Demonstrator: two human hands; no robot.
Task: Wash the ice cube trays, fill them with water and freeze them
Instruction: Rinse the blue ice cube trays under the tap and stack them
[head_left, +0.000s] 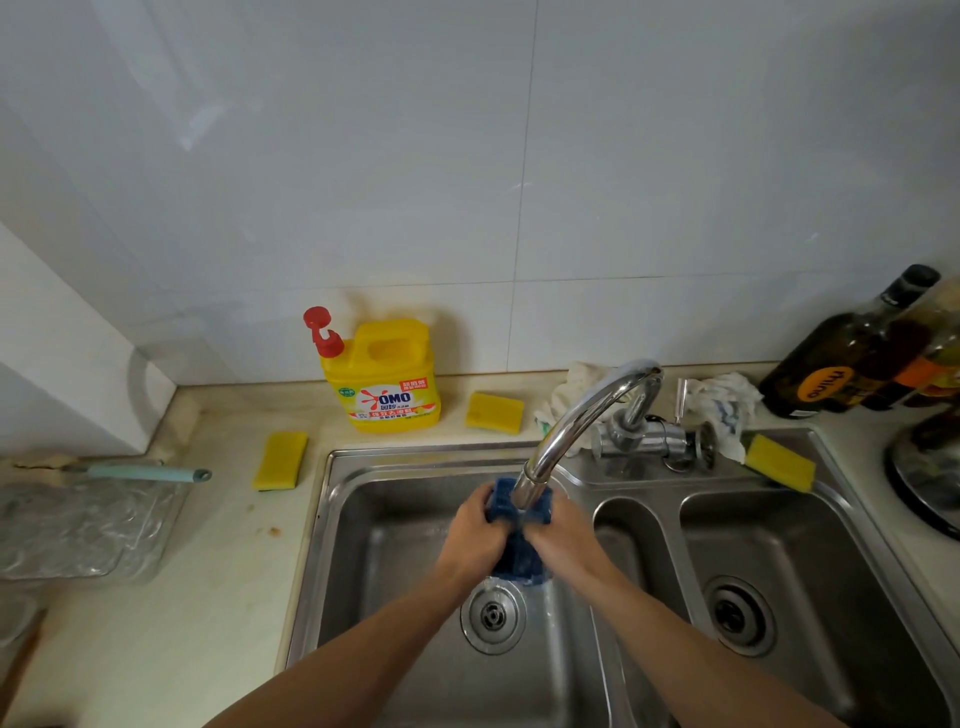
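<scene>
Hands meet over the left basin of the steel sink (332, 519), right under the spout of the chrome faucet (587, 415), and between them I see the blue ice cube tray (519, 553). It stands roughly on end, its upper edge behind the spout tip and its lower edge hanging above the drain (491, 616), clear of the basin floor. The left hand (470, 540) grips the tray's left side, its fingers (500, 522) curled tight round the edge. The right hand (563, 543) grips the right side the same way, fingers wrapped in toward the middle, so the two sets nearly touch. I read no slack in either hand: both are closed narrow on the tray. A little water shows at the tray's lower edge; I cannot tell whether a stream runs from the spout. On the desk (234, 571) behind the sink stands a yellow detergent bottle (384, 379) with a red pump, and a yellow sponge (493, 412) lies just to its right. A second sponge (280, 460) lies left of the sink, and a third sponge (779, 462) rests on the sink's back rim. A crumpled white cloth (727, 410) sits behind the faucet, near dark bottles (852, 353) at the far right. At the left, a brush (150, 473) with a pale blue handle lies beside clear moulded plastic (78, 525).
</scene>
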